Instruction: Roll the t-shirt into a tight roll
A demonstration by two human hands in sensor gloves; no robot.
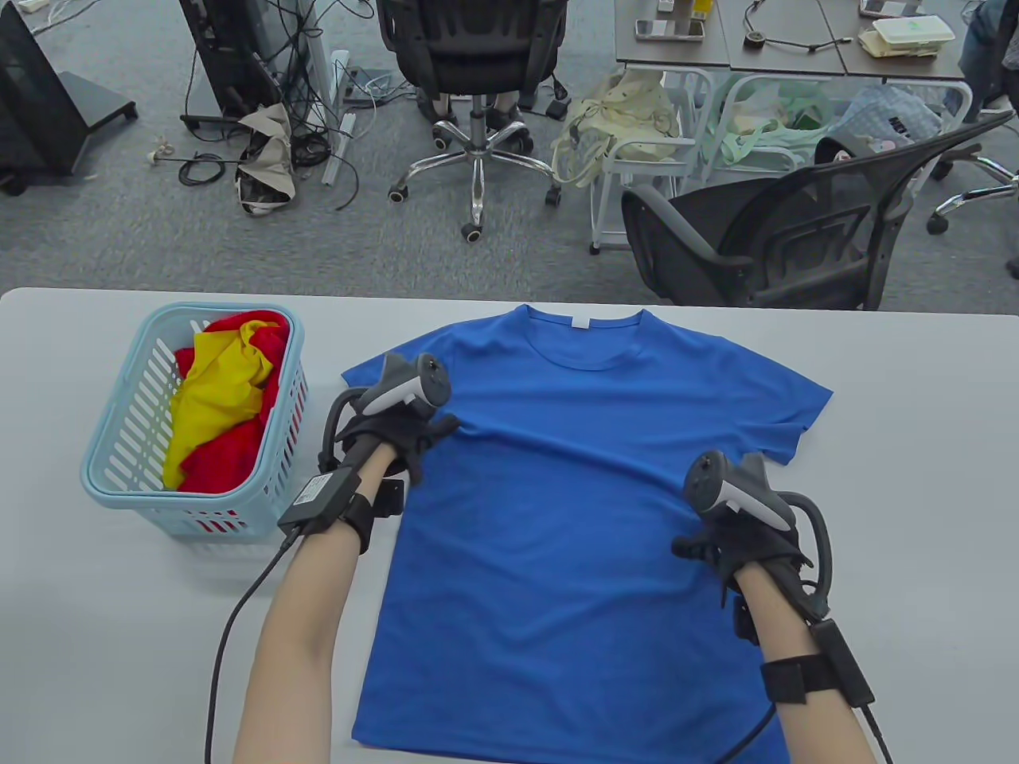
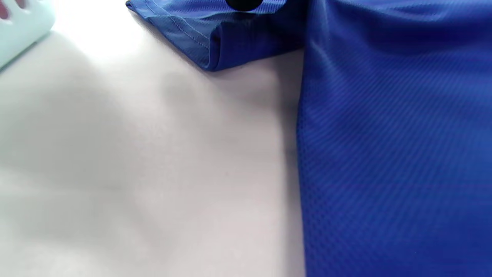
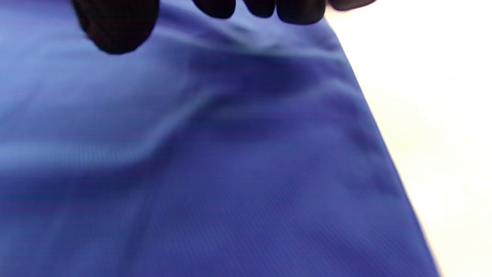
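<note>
A blue t-shirt (image 1: 557,493) lies flat on the grey table (image 1: 915,493), collar at the far edge, hem toward me, both short sleeves spread out. My left hand (image 1: 398,434) rests on the shirt at the left armpit, fingers spread. The left wrist view shows the folded-under left sleeve (image 2: 200,38) and the shirt's left side edge (image 2: 384,154). My right hand (image 1: 740,541) rests on the shirt's right side just below the right sleeve. In the right wrist view its gloved fingers (image 3: 115,27) hang over wrinkled blue fabric (image 3: 230,173), thumb apart from the others, nothing pinched.
A light blue plastic basket (image 1: 213,312) with red and yellow garments (image 1: 223,398) stands on the table to the left of the shirt; its corner shows in the left wrist view (image 2: 19,27). A black office chair (image 1: 796,239) stands just beyond the table's far edge.
</note>
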